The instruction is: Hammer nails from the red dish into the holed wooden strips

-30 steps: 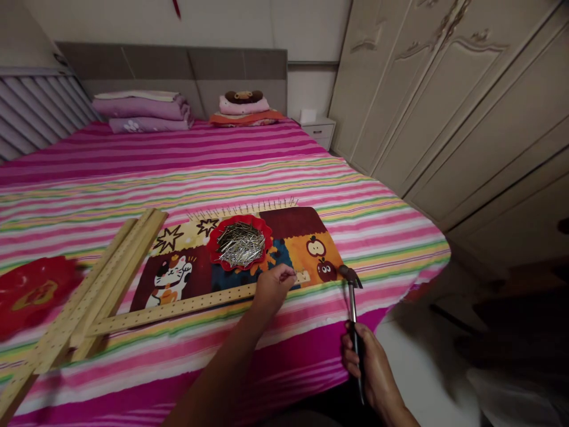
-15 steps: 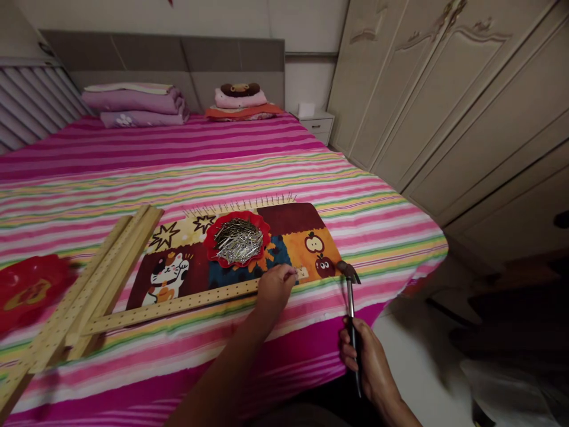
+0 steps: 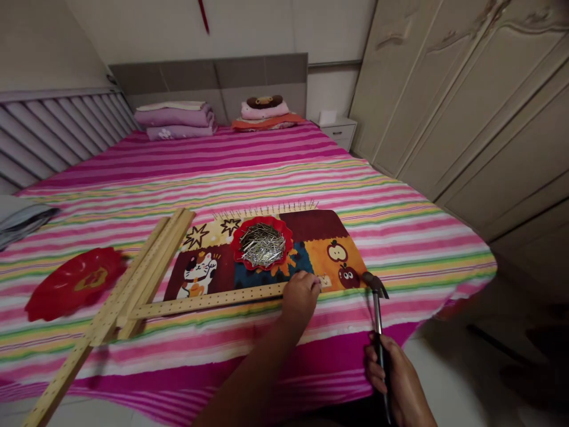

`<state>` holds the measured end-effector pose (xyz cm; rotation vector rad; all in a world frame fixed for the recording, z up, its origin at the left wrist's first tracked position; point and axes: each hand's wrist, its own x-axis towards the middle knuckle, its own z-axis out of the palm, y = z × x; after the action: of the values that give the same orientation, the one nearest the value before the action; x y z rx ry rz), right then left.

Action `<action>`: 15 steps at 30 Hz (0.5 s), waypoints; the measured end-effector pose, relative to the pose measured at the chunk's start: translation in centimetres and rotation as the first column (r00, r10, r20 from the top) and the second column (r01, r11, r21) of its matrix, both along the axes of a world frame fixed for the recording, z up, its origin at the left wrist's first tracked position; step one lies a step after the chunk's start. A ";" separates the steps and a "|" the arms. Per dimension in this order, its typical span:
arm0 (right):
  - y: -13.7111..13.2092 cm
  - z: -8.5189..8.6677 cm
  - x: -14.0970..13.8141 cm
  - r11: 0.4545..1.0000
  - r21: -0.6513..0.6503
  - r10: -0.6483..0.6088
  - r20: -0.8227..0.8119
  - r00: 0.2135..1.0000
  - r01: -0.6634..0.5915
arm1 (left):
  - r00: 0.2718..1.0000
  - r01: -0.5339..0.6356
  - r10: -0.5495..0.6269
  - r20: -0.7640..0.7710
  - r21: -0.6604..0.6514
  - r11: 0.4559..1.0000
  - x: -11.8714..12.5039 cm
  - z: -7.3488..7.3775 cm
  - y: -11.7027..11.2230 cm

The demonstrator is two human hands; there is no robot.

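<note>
My right hand [image 3: 393,370] grips the black handle of a claw hammer [image 3: 377,320], its head resting at the mat's right edge. My left hand [image 3: 302,296] is closed in a pinch over the right end of a drilled wooden strip [image 3: 213,298]; what its fingertips hold, if anything, is too small to tell. The strip lies along the near edge of a patterned mat [image 3: 306,225]. On the mat stands a scalloped red dish [image 3: 237,252] full of loose nails [image 3: 262,243]. Behind it, a row of nails [image 3: 275,209] stands upright in another strip.
More drilled wooden strips [image 3: 146,255] lie crossed on the left, one jutting past the bed's near edge. Beside them lies a red tray [image 3: 62,290]. Folded bedding [image 3: 178,121] is stacked by the headboard. A wardrobe [image 3: 444,107] stands on the right, and dark cloth [image 3: 26,219] lies far left.
The view has swung left, so everything sits further right and the red tray shows whole. My hands keep nearly the same pose, with the hammer head still at the mat's edge.
</note>
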<state>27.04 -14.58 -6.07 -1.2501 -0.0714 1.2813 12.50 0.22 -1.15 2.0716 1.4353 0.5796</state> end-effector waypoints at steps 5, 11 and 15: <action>0.0 -0.2 0.0 1.000 -0.007 -0.007 0.019 1.000 0.008 | 1.000 -0.009 0.008 0.021 0.033 0.999 0.2 -0.3 -0.1; 0.0 -0.1 0.0 1.000 -0.014 0.000 0.023 1.000 0.000 | 0.995 -0.050 0.047 0.089 0.027 0.998 -1.3 0.1 0.4; 0.0 -0.2 0.0 1.000 -0.017 -0.001 0.021 1.000 0.002 | 0.973 -0.226 0.229 -0.005 0.150 0.963 -4.9 2.2 3.0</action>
<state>27.08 -14.58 -6.23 -1.2781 -0.0746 1.2702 7.62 3.24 1.06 2.0437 1.7039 0.7781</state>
